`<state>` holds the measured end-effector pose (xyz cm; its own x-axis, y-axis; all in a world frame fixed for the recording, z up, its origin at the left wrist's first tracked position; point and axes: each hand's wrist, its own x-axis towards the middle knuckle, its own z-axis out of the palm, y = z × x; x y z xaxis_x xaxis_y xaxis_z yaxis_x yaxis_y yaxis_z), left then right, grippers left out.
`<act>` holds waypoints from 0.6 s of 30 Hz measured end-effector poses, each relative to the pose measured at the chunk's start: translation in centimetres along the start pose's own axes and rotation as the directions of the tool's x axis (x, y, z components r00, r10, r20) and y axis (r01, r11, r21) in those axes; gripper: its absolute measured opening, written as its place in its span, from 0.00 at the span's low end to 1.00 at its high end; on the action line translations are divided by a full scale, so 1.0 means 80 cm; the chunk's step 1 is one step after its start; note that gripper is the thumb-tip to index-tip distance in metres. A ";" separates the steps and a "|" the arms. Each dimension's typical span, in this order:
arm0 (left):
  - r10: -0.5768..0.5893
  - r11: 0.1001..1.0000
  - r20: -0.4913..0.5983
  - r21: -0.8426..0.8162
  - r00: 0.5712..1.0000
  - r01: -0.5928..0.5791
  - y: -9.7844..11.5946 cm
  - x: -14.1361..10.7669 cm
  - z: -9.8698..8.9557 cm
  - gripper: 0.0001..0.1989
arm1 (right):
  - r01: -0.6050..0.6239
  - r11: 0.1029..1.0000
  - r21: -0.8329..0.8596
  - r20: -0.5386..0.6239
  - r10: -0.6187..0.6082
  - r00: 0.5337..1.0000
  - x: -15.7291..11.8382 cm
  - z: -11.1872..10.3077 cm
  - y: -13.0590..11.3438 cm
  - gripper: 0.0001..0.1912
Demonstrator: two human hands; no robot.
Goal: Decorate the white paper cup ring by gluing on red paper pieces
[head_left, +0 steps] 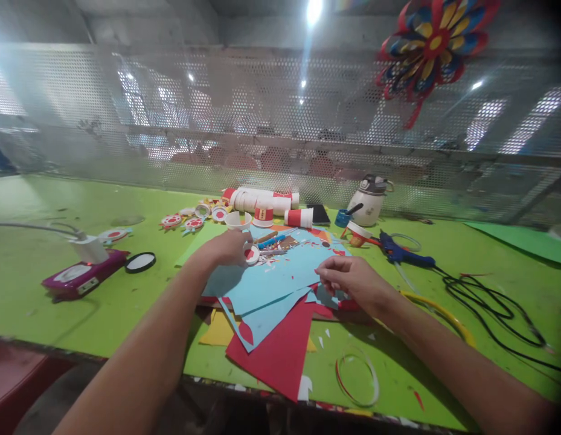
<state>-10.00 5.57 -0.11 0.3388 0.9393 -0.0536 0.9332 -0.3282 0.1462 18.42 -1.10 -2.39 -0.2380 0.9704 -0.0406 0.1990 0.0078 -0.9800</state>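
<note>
My left hand (230,246) is closed at the edge of a small white disc with a red centre (251,254), over light blue paper (271,290). My right hand (348,278) hovers over the right side of that paper, its thumb and fingertips pinched on a tiny red piece (316,271). Between the hands lie paper scraps, a blue pen (272,241) and a brown stick (267,236). Red paper (280,356) sticks out below the blue sheets.
Paper cups (263,214) and decorated discs (172,221) stand at the back. A blue glue gun (404,251) with a coiled black cable (493,302) lies right, near a white kettle (367,202). A purple power strip (85,278) sits left on the green table (148,314).
</note>
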 end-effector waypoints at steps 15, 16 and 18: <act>0.215 0.922 -0.087 -0.310 0.973 -0.231 0.061 -0.057 -0.051 0.15 | 0.044 0.998 0.046 -0.018 -0.043 0.999 -0.011 -0.005 -0.025 0.16; 0.250 0.900 -0.063 -0.354 0.966 -0.256 0.070 -0.057 -0.047 0.16 | 0.075 0.996 0.041 -0.027 -0.074 0.997 -0.013 -0.006 -0.028 0.15; 0.300 0.863 -0.053 -0.409 0.952 -0.295 0.085 -0.052 -0.038 0.19 | 0.130 0.991 0.024 -0.049 -0.128 0.991 -0.018 -0.009 -0.034 0.14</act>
<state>-5.40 -0.29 4.13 0.5965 0.8014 0.0451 0.6569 -0.5197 0.5462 18.86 -2.33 0.45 -0.2149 0.9720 0.0952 0.1439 0.1279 -0.9813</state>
